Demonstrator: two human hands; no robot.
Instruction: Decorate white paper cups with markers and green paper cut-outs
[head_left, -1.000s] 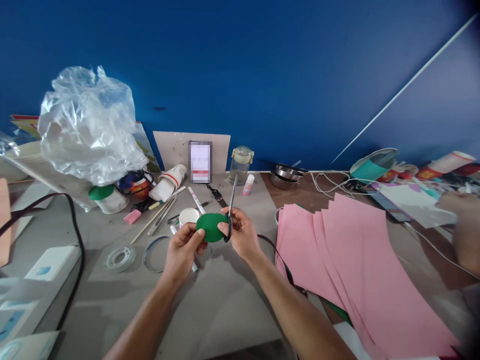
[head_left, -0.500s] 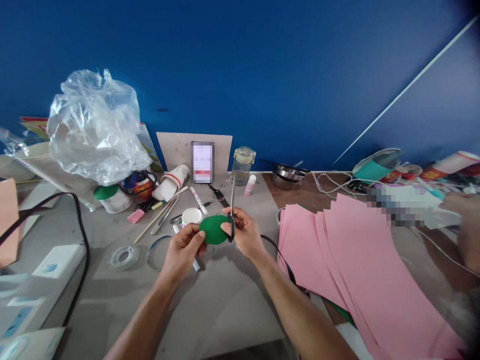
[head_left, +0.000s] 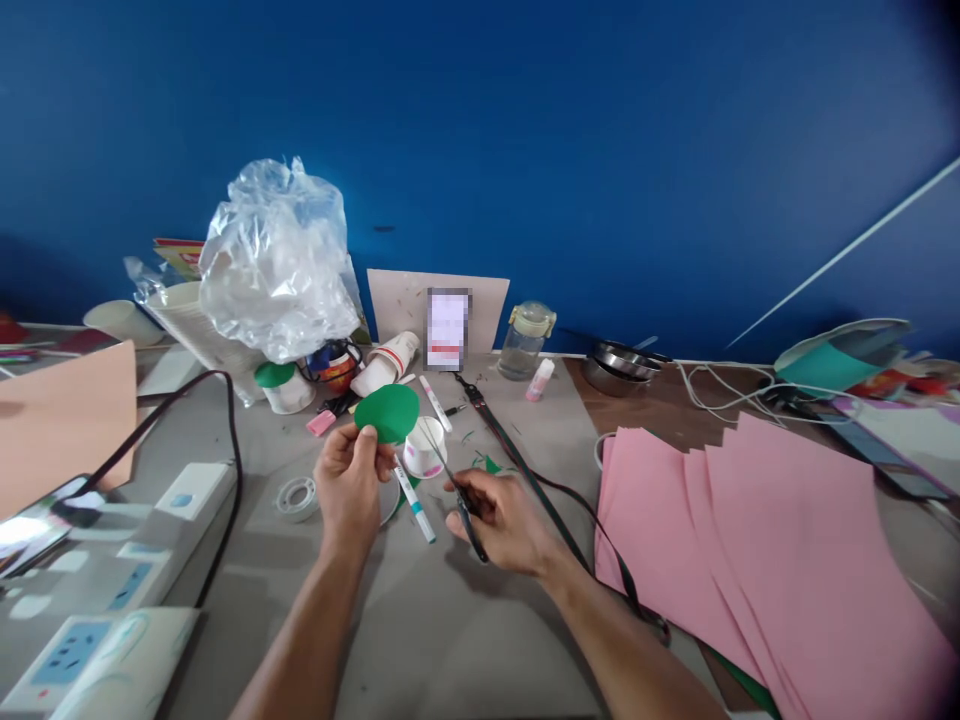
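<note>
My left hand [head_left: 346,482] pinches a round green paper disc [head_left: 387,412] by its lower edge and holds it up above the grey table [head_left: 420,620]. My right hand [head_left: 501,518] grips a pair of black-handled scissors [head_left: 454,487], lowered near the tabletop, with the blades pointing up-left toward a small white paper cup [head_left: 424,447]. The scissors are apart from the disc. A white marker with a teal tip [head_left: 414,500] lies between my hands. Small green paper scraps [head_left: 486,463] lie just beyond my right hand.
Several pink paper sheets [head_left: 750,540] are fanned out on the right. A tape roll [head_left: 297,497], a power strip with a black cable [head_left: 142,540], a plastic bag over cups [head_left: 276,262], a jar [head_left: 523,342], a metal bowl [head_left: 619,366] and a peach sheet [head_left: 64,425] surround the work area.
The scissors have come away from the green disc and my right hand has dropped toward the table. My left hand has lifted the disc up and left. The view has shifted left.
</note>
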